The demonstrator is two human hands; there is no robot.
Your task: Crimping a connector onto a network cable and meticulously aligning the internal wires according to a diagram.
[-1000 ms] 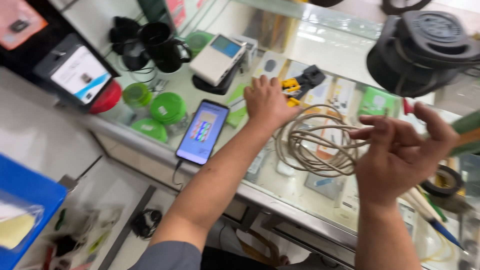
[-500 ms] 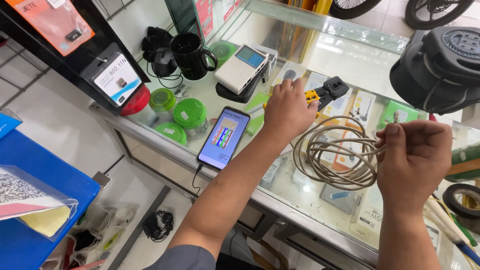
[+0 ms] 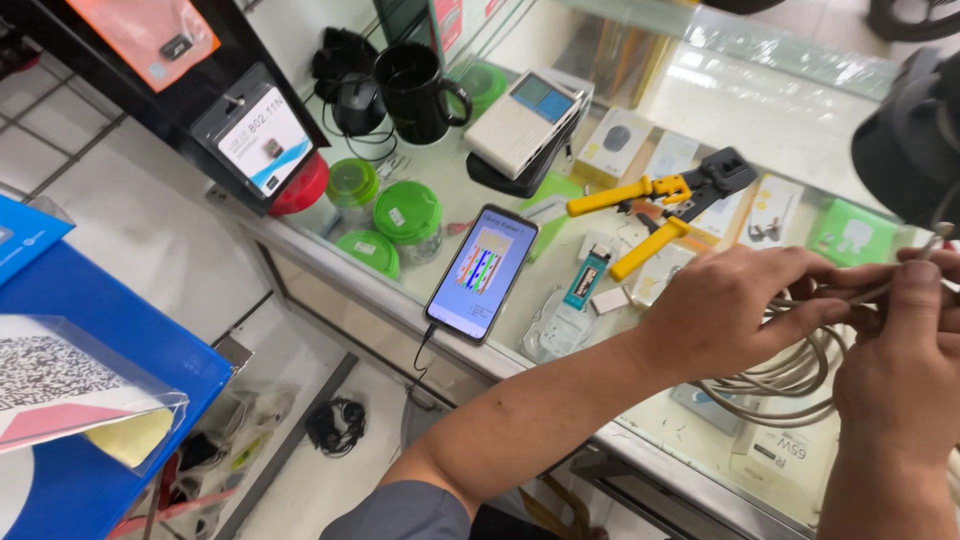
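A coil of beige round cable is held over the right part of a glass display counter, where the left hand is closed around one strand near its end and the right hand is clamped on the same strand just beside it, thumb pressed on top. The loops hang below both hands and partly cover small boxed goods seen under the glass. Just behind the left hand, a yellow-handled crimping tool with a black head is laid on the glass. Further left, a smartphone with a lit screen of coloured stripes is plugged into a dark lead. A blue lighter lies between phone and hands. Green-lidded round tubs, a black mug and a white handheld tester are ranged behind.
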